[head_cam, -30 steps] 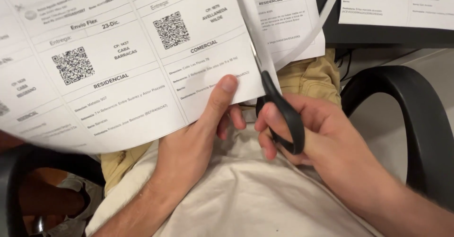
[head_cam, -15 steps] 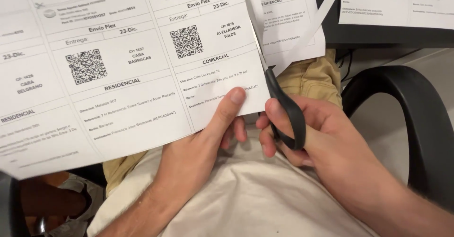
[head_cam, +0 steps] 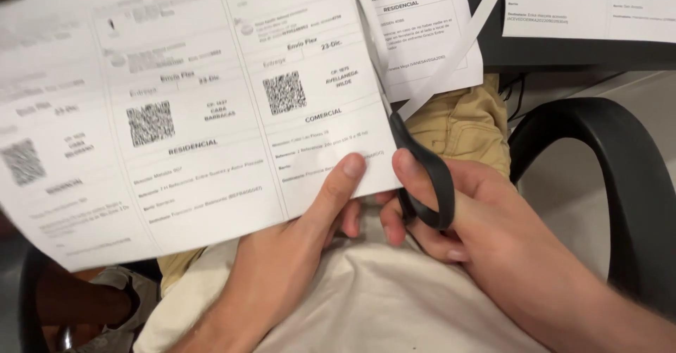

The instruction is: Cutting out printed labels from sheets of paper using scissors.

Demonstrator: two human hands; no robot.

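Seen from above, the left hand (head_cam: 282,254) pinches a sheet of printed shipping labels (head_cam: 197,113) over the lap. The sheet has slid down and left. The right hand (head_cam: 479,219) grips black-handled scissors (head_cam: 415,163), blades advancing along the sheet's right edge, so the cut lengthens.

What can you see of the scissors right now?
The scissors have black, plastic-looking handle loops and thin, silvery blades. The right hand holds them, thumb through the near loop, fingers curled under the other. The blades point up and away along the right edge of the printed label sheet, which the left hand pinches by its lower corner. A narrow cut paper strip trails off to the right. How far the blades are parted cannot be told.
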